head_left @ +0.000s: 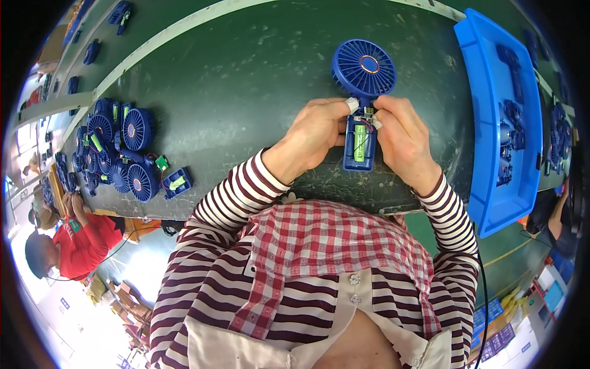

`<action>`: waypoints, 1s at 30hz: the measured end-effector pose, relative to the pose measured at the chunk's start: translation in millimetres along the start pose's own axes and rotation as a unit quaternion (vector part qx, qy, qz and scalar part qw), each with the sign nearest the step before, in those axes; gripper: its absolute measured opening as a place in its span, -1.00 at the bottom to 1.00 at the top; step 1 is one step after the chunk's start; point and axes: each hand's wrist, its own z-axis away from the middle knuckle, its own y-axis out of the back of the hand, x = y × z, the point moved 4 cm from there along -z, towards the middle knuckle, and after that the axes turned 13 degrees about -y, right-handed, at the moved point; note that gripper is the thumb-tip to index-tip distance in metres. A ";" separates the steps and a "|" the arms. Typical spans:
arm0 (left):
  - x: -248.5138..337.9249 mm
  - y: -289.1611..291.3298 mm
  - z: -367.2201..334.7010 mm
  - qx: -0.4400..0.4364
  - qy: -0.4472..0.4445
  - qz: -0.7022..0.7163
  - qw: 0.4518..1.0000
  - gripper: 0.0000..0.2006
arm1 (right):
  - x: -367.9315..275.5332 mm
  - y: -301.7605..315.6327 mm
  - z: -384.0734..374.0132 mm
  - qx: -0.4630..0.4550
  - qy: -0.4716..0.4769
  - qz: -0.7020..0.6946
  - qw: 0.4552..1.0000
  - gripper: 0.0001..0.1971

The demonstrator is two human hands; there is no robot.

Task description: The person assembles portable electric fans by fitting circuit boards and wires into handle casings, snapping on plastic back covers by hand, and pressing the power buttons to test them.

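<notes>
A blue handheld fan [364, 64] lies on the green worktop between my hands, its round head pointing away from me. Its handle is open and shows a green battery [359, 144], thin wires and a small circuit board [369, 112]. My left hand [316, 126] grips the handle's left side near the neck, a white covering on the thumb tip. From the right, my right hand [402, 135] pinches at the circuit board end, its fingers closed and also partly covered in white. Whether a small part sits between those right fingertips is hidden.
Several blue fans [141, 129] are heaped at the left of the worktop [246, 80], one with its handle open and a loose green board [161, 163] beside it. A blue bin [485, 184] with dark blue parts stands at the right. Other people sit at both sides.
</notes>
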 end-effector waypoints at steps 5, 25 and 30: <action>0.2 0.2 -0.2 0.003 -0.003 0.002 1.000 -0.76 | -2.3 -1.5 -0.4 -0.003 0.002 0.043 0.999 -0.76; -2.2 5.3 -1.3 0.014 -0.003 -0.001 1.000 -0.77 | -7.4 -5.5 -2.0 -0.007 0.016 0.073 0.997 -0.78; -1.6 5.3 -1.7 0.015 -0.002 -0.003 1.000 -0.77 | -9.2 -4.3 -2.7 -0.018 0.021 0.083 0.996 -0.78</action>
